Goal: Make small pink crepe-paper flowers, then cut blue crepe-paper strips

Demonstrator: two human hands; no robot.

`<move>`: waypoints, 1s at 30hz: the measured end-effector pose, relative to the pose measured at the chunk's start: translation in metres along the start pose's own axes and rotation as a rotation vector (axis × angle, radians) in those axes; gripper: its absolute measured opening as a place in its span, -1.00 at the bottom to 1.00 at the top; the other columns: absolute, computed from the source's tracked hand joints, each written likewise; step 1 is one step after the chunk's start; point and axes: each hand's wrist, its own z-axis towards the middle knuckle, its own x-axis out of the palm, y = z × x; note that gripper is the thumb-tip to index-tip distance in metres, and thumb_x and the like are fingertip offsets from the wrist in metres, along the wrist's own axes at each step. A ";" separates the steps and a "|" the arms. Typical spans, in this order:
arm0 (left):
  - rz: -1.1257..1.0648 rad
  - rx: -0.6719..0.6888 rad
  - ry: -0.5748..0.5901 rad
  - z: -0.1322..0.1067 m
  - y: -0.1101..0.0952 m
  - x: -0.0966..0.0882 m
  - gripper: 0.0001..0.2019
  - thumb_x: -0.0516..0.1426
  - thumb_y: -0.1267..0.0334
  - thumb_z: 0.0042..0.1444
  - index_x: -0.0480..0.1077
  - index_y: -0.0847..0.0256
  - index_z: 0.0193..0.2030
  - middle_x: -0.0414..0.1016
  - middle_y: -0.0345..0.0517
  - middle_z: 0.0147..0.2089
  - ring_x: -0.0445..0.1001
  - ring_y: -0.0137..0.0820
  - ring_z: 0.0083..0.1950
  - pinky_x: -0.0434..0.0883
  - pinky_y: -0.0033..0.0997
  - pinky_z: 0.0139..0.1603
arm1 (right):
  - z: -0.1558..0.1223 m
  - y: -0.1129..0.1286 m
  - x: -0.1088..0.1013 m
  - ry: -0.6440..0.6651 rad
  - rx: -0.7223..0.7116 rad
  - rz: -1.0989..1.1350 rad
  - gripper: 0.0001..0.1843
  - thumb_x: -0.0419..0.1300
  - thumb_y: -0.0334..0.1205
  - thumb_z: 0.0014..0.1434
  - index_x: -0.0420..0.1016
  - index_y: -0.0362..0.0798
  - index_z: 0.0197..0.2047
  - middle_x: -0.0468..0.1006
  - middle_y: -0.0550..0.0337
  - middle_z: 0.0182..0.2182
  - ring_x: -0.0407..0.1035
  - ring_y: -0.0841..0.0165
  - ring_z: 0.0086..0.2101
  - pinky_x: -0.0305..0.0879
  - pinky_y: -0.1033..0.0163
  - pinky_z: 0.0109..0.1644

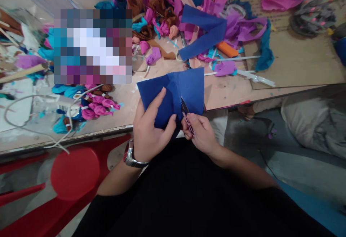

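A folded sheet of dark blue crepe-like paper [191, 85] lies at the table's front edge, its lower part hanging toward my lap. My left hand [151, 129] grips its left side, with index finger and thumb on top and other fingers partly hidden at the paper's edge. In my right hand [200, 130] is a pair of small scissors [186, 112], closed in my fingers by the handles. Their blades point up and away, against the paper near its middle crease. A bent blue paper strip [208, 24] rests farther back.
Crumpled purple, pink, brown and teal paper covers the table's back. An orange cutter-like object [227, 49] and white strips lie right, beside cardboard [292, 60]. A white cord [35, 95] loops left, near pink paper buds [97, 107]. A red chair [74, 174] stands below.
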 end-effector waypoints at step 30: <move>-0.001 0.025 0.000 -0.007 -0.003 0.003 -0.32 0.27 0.22 0.25 0.27 0.04 0.51 0.41 -0.02 0.45 0.37 0.02 0.47 0.29 0.18 0.57 | 0.002 0.006 0.004 -0.015 0.086 0.119 -0.38 0.19 0.36 0.35 0.40 -0.02 -0.45 0.19 0.36 -0.61 0.02 0.50 -0.60 0.05 0.36 -0.54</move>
